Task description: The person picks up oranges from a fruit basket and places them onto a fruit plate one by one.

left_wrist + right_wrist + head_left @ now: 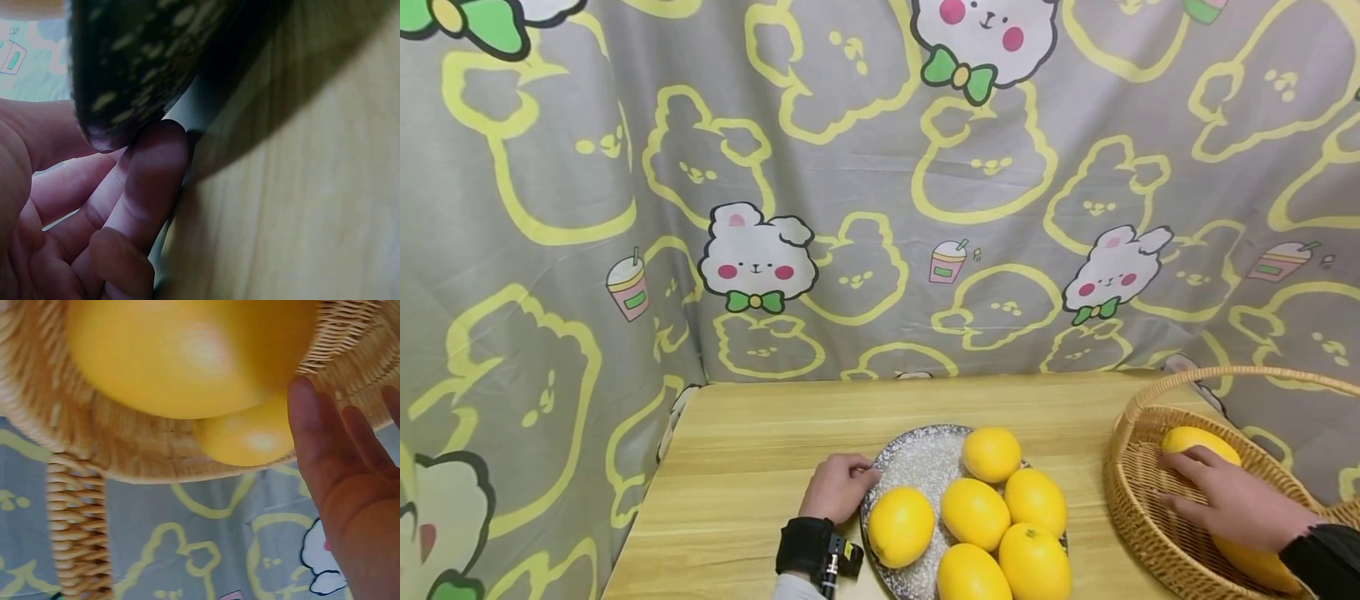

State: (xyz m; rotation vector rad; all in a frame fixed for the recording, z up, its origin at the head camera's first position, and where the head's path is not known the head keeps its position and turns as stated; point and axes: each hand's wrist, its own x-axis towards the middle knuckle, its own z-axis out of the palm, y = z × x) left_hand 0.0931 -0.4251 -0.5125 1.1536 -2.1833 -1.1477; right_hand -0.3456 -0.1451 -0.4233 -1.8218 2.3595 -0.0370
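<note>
lemons [973, 512] on plate [917, 458], basket [1131, 500]

a grey fabric backdrop [880, 192] fills the whole space behind and to both sides of a light wooden table [737, 475]. the cloth is printed with yellow outlines of bears, white cartoon rabbits [758, 260] wearing green bow ties and pink cheeks, and small pink drink cups [628, 287] with straws. it hangs in soft folds and drapes down past the table's left edge and far right corner. the tabletop shows pale grain running left to right. the light is even and soft, with only faint shadows on the wood.
</note>
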